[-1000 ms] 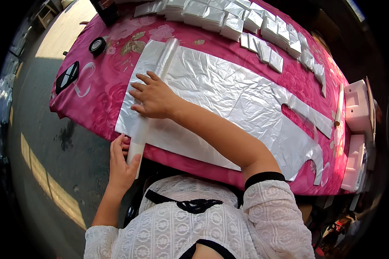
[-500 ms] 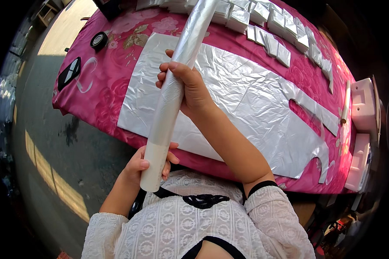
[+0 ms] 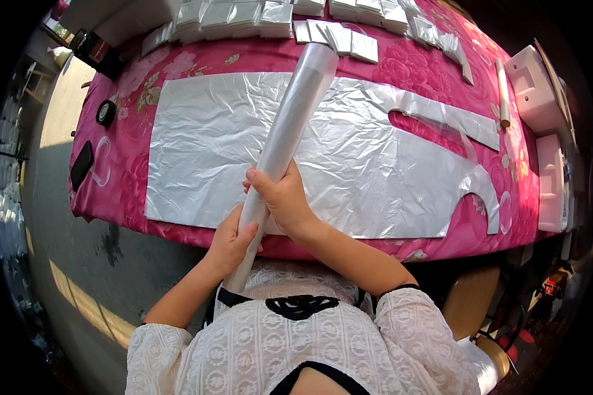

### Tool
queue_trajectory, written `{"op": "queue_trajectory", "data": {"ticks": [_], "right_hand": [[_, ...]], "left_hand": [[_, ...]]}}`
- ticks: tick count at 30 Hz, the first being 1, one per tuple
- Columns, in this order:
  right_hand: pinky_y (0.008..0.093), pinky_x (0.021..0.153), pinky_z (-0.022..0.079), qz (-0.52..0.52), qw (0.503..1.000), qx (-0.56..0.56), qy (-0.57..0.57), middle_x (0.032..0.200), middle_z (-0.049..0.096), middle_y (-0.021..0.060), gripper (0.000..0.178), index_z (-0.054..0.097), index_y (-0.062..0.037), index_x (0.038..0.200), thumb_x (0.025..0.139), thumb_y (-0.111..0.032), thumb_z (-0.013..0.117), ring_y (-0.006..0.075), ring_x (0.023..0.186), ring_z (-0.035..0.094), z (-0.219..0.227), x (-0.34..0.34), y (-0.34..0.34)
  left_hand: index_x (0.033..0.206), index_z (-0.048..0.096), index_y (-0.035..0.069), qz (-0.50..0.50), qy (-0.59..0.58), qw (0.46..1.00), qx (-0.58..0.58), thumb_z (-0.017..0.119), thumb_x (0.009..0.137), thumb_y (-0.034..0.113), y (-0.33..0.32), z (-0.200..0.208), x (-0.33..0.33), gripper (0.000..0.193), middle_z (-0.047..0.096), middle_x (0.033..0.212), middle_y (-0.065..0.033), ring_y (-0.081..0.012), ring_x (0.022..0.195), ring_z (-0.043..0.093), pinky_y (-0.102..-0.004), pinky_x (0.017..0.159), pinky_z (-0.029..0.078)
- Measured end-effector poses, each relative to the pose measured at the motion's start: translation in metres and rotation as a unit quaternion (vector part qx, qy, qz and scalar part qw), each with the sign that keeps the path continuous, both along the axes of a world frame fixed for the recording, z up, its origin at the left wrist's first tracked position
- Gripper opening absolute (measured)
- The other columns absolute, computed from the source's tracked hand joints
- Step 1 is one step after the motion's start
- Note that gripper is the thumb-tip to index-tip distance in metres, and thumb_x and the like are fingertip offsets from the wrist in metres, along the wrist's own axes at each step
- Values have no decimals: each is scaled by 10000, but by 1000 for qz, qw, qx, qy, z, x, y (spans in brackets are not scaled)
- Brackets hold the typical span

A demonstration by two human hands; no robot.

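A long roll of translucent plastic film (image 3: 290, 122) slants up and away in front of me. My left hand (image 3: 232, 242) is closed round its lower part, close to my body. Higher up, my right hand (image 3: 280, 199) wraps round the roll with the thumb on top. Beneath the roll, a large silvery-white plastic sheet (image 3: 204, 145) lies spread and crinkled on the table, with curved cutouts and strap-like strips at its right end. The roll covers part of the sheet.
A pink flowered cloth (image 3: 122, 178) covers the table. Stacks of folded white plastic packets (image 3: 237, 20) line its far side. Tape (image 3: 105, 112), a dark phone (image 3: 82, 164) and a black jar (image 3: 97, 54) are at left. A thin tube (image 3: 503, 92) and foam boxes (image 3: 534, 79) stand right.
The roll's far end has come down and nearer, showing its top. My hands have closed up together, the right one sliding lower. The view has shifted, showing more of the table's far left.
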State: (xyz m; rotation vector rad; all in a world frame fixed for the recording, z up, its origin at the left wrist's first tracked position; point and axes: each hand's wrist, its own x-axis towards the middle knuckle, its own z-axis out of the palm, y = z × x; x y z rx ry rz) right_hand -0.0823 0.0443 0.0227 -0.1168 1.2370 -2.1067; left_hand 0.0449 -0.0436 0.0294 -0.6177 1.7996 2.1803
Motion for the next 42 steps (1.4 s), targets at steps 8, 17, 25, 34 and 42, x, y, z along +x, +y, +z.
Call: {"op": "queue_trajectory", "data": {"ticks": [8,17,25,34,42], "right_hand": [[295,741,495,-133,990,29,-23,925,561,92,436,410,-6,1150,795,-116,640,168,822,576,-13,-122,32],[187,538,384,136,951,233,150,766,604,16,230,615,-45,941,857,-257,584,57,602,511,0,-152,62],[216,550,416,323,892,281,147,681,587,8,278,638,-37,848,813,-313,645,83,613,537,6,-148,57],[213,545,387,240,899,288,226,646,532,-25,197,594,-41,740,856,-197,623,55,583,472,0,-157,68],[217,497,407,74,905,348,233,617,540,2,138,595,-10,871,891,-136,543,70,518,479,-25,-290,174]], "left_hand": [[1136,508,-22,-60,-130,952,269,625,717,606,-17,-2,51,764,529,666,-50,-119,492,520,-243,457,432],[1168,446,-79,-48,-154,889,429,714,695,420,-26,-28,73,738,506,634,-68,-127,472,499,-242,413,408],[1193,426,-92,-56,-141,888,435,713,679,368,-30,-30,73,747,521,651,-80,-126,474,504,-240,414,411],[1232,426,-70,-86,-126,907,392,772,609,377,-34,-33,74,841,579,724,-111,-142,525,555,-234,488,441],[1211,478,-23,-289,-235,892,255,767,692,330,-96,-50,140,692,635,849,-94,-172,781,616,-280,772,460]]}}
